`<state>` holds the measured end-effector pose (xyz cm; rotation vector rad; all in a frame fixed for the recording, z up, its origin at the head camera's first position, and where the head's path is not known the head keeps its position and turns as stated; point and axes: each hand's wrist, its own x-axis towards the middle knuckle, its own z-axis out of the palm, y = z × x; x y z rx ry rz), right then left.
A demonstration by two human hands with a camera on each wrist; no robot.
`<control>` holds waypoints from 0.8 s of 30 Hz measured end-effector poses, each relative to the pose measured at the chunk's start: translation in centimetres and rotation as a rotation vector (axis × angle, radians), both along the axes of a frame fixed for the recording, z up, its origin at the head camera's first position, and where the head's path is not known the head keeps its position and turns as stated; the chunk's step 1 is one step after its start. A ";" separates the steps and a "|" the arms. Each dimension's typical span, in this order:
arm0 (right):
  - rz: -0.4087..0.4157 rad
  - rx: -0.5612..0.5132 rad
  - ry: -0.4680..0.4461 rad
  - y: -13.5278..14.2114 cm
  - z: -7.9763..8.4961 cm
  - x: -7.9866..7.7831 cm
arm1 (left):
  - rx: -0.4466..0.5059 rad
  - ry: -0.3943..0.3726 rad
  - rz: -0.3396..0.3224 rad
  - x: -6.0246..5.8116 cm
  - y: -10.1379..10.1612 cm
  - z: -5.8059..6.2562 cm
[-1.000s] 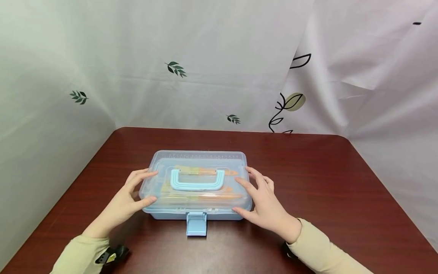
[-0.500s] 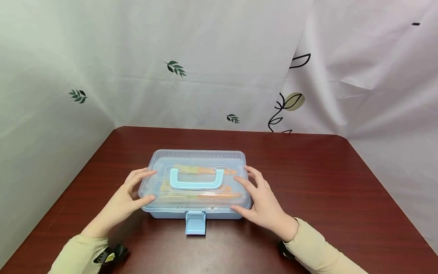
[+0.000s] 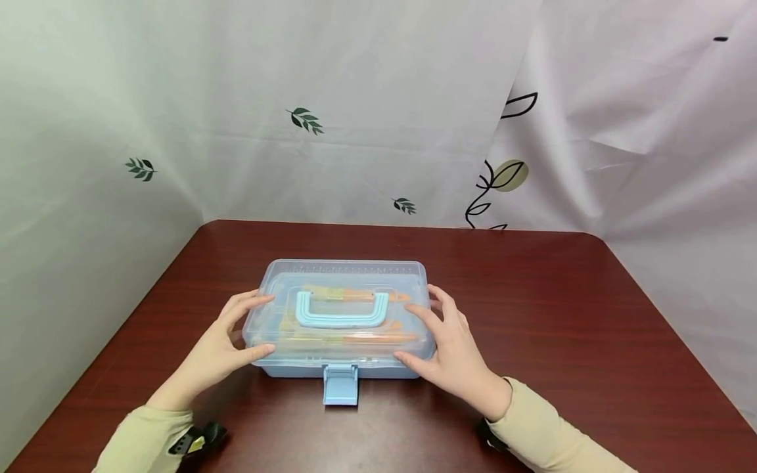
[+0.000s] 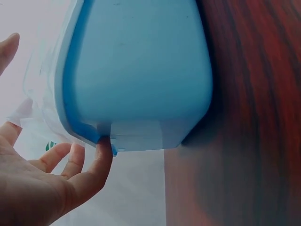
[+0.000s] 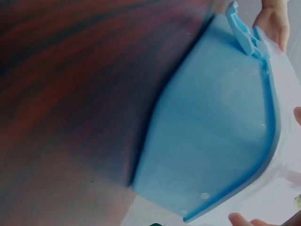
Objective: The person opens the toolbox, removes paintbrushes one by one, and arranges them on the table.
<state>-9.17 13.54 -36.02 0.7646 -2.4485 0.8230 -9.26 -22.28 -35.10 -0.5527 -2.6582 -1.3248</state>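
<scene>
A pale blue plastic storage box (image 3: 284,371) with a clear lid (image 3: 343,266) sits on the table. Its light blue carry handle (image 3: 340,321) lies flat on the lid, and the front latch (image 3: 340,386) hangs down, unfastened. Orange-handled brushes (image 3: 378,338) show blurred through the lid. At the box's left end, my left hand (image 3: 209,355) lies with thumb and fingers spread over the lid; one finger touches the rim in the left wrist view. My right hand (image 3: 458,351) spreads over the right end, thumb near the front edge. How firmly each presses cannot be seen.
The dark red-brown wooden table (image 3: 532,295) extends around the box. White cloth (image 3: 355,164) with leaf prints hangs behind and along both sides. Black wrist straps (image 3: 198,440) show below the light sleeves.
The box stays in place, its latch hanging. My right thumb slides slightly left over the lid, and the left thumb shifts a little inward. The head view moves slightly.
</scene>
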 end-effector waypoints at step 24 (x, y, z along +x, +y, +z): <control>-0.018 0.046 -0.026 0.2 0.4 0.0 | -0.008 0.097 -0.019 0.3 0.2 0.0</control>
